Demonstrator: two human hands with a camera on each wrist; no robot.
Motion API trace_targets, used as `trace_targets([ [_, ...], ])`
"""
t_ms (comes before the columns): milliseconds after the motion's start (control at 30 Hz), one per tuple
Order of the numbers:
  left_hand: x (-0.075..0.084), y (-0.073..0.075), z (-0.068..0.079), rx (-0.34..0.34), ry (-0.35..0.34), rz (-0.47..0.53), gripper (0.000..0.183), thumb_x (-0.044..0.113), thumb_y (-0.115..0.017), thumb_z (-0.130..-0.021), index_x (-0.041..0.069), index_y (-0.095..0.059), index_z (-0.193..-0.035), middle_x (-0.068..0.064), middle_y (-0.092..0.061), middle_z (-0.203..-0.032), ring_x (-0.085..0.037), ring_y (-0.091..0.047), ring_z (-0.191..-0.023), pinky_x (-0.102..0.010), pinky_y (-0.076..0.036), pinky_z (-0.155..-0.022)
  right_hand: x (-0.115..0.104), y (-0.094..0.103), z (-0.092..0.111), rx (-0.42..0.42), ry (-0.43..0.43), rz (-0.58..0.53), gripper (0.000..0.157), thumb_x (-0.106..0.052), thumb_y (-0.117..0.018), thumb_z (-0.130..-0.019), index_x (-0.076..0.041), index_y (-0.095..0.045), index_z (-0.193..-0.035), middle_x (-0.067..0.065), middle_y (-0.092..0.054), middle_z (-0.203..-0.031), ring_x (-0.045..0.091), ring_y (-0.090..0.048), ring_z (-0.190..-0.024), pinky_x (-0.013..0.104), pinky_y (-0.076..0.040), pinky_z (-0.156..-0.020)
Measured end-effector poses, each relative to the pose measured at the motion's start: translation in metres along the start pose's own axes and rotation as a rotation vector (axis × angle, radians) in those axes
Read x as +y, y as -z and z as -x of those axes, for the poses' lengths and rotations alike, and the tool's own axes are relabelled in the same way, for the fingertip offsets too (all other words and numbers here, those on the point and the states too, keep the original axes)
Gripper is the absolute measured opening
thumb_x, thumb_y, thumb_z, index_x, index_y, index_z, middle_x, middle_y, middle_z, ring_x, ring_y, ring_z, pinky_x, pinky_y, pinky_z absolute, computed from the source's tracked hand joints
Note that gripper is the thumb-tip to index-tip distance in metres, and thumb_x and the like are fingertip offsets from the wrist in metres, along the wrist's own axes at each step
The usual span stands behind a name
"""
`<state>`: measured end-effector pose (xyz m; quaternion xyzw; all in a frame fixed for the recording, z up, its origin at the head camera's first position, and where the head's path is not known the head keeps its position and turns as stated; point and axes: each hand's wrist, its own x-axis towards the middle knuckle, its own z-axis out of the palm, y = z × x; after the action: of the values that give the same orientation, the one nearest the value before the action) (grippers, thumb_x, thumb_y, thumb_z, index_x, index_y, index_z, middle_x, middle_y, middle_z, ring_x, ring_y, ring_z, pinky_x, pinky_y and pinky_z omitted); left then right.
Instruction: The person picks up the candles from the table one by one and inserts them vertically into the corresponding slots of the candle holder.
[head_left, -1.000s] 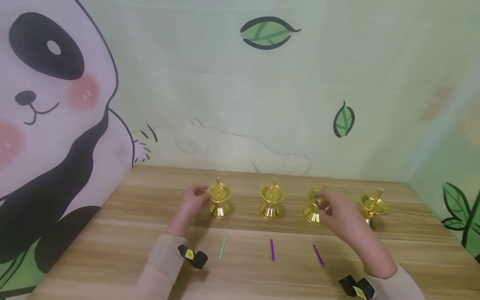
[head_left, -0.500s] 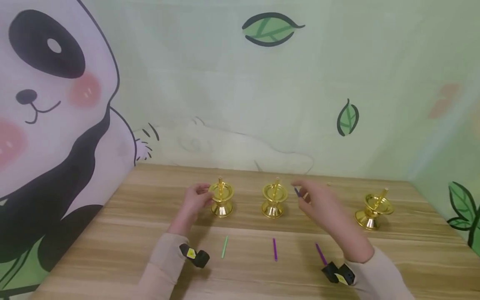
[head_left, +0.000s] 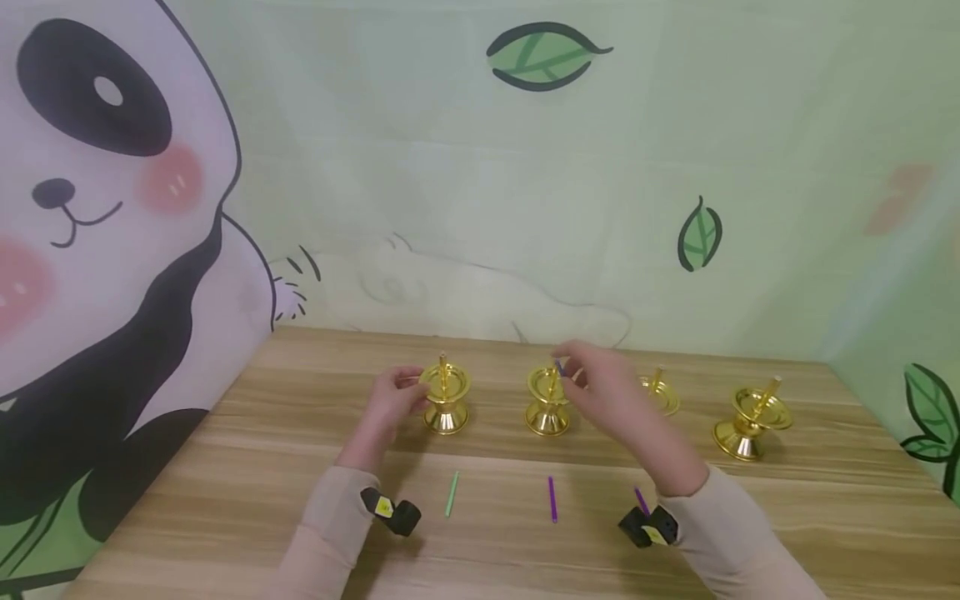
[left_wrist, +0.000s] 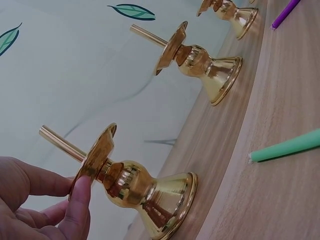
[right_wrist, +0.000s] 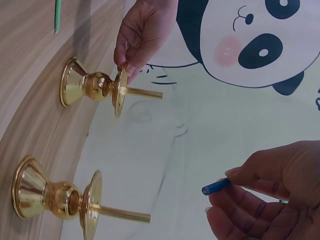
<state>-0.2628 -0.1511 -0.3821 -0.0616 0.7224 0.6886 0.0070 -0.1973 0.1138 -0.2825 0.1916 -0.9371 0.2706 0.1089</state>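
Note:
My left hand [head_left: 392,396] pinches the dish rim of the leftmost gold candle holder [head_left: 446,418], which stands upright on the table. In the left wrist view, thumb and fingers sit on either side of that dish [left_wrist: 102,150]. Between the thumb and fingertips of my right hand [head_left: 606,385] is a thin blue candle [right_wrist: 216,187], its end sticking out past the fingers. That hand is over the second gold candle holder [head_left: 547,420], overlapping its dish and post in the head view. In the right wrist view, the candle is apart from the upright post [right_wrist: 125,214].
Further right stand a third gold holder [head_left: 664,402], partly hidden by my right hand, and a fourth [head_left: 741,437]. In front lie a green candle [head_left: 452,495], a purple candle [head_left: 552,500] and another purple one [head_left: 641,500], partly covered by the wrist camera. A printed cloth hangs behind.
My right hand has moved left with the blue candle, from the third holder to over the second. The left hand stays at the leftmost holder's rim.

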Motion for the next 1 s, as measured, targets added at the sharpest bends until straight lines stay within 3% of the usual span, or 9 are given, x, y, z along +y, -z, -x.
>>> trace_targets([
  [233, 0.0, 0.002, -0.001, 0.004, 0.008, 0.002, 0.037, -0.008, -0.053, -0.09, -0.015, -0.046, -0.126, -0.026, -0.053, -0.113, -0.009, -0.056, -0.072, -0.019, -0.056, -0.071, -0.011, -0.015, -0.01, 0.065, 0.076, -0.091, 0.03, 0.001, -0.062, -0.084, 0.0, -0.061, -0.113, 0.014, -0.067, -0.088, 0.022, -0.062, -0.076, 0.03, -0.055, -0.062],
  [533, 0.001, 0.001, 0.0, 0.008, 0.023, -0.007, 0.038, -0.007, -0.053, -0.09, -0.013, -0.046, -0.127, -0.028, -0.051, -0.12, -0.012, -0.057, -0.077, -0.02, -0.057, -0.074, -0.021, -0.029, -0.023, 0.057, 0.05, -0.243, 0.03, 0.0, -0.062, -0.085, -0.001, -0.059, -0.115, 0.014, -0.067, -0.091, 0.023, -0.064, -0.078, 0.028, -0.057, -0.064],
  [1000, -0.001, 0.002, -0.001, 0.005, 0.012, 0.001, 0.039, -0.008, -0.054, -0.089, -0.014, -0.045, -0.127, -0.027, -0.052, -0.116, -0.011, -0.057, -0.074, -0.026, -0.057, -0.08, -0.026, -0.045, -0.047, 0.1, 0.044, -0.313, 0.027, -0.003, -0.063, -0.087, -0.001, -0.061, -0.113, 0.013, -0.067, -0.095, 0.022, -0.064, -0.081, 0.029, -0.057, -0.071],
])
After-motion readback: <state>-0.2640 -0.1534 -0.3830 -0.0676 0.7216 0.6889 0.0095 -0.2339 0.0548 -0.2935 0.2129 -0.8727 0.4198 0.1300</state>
